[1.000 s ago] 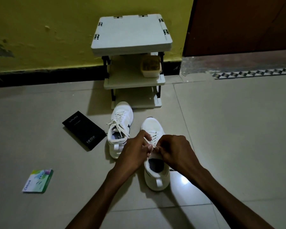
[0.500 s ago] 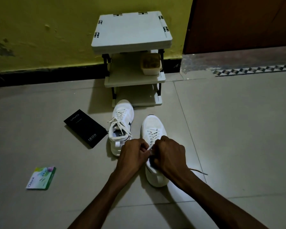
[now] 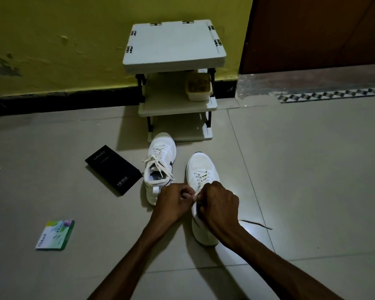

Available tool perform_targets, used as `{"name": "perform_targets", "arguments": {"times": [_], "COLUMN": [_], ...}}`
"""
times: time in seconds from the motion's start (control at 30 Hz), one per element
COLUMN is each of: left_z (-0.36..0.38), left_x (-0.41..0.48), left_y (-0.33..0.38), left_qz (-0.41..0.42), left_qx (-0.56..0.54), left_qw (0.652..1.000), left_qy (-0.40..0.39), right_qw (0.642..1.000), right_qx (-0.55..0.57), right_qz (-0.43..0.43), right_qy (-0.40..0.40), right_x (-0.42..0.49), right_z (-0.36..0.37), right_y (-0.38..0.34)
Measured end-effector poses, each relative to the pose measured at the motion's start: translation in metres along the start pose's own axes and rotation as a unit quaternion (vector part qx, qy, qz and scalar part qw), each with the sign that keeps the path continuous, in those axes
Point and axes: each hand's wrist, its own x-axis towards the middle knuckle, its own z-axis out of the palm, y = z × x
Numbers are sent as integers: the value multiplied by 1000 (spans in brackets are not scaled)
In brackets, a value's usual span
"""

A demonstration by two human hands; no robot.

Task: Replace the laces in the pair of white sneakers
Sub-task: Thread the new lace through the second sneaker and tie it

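Our left hand and right hand, fingers curled tight, pinch the flat white lace over the rounded right shoe.

Two sneakers, two hands, one rack, box, packet and tub.

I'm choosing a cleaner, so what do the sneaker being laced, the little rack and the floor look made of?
Sneaker being laced: probably white mesh or knit fabric, matte, with no shine. Rack: seemingly moulded plastic, pale matte shelves on black posts. Floor: likely glazed ceramic tile, given grout lines and the glossy light patch.
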Motion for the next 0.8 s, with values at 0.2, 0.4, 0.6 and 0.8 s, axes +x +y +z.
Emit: {"name": "perform_targets", "arguments": {"times": [0.2, 0.4, 0.6, 0.8], "left_z": [-5, -6, -6, -8], "left_x": [3, 6, 4, 4], "left_y": [-7, -7, -6, -5], "left_qz": [-33, -32, -31, -6], "left_qx": [-71, -105, -120, -85], "left_qw": [997, 993, 992, 996], "left_qy": [-14, -33, -25, -18], "right_qw": [1000, 996, 998, 997], "right_qx": [3, -80, -35, 46], "right_qz": [14, 28, 18, 21], "right_qy": [18, -33, -49, -64], "right_x": [-1, 4, 7, 2], "right_z": [5, -2, -5, -12], "right_y": [0, -11, -1, 1]}}
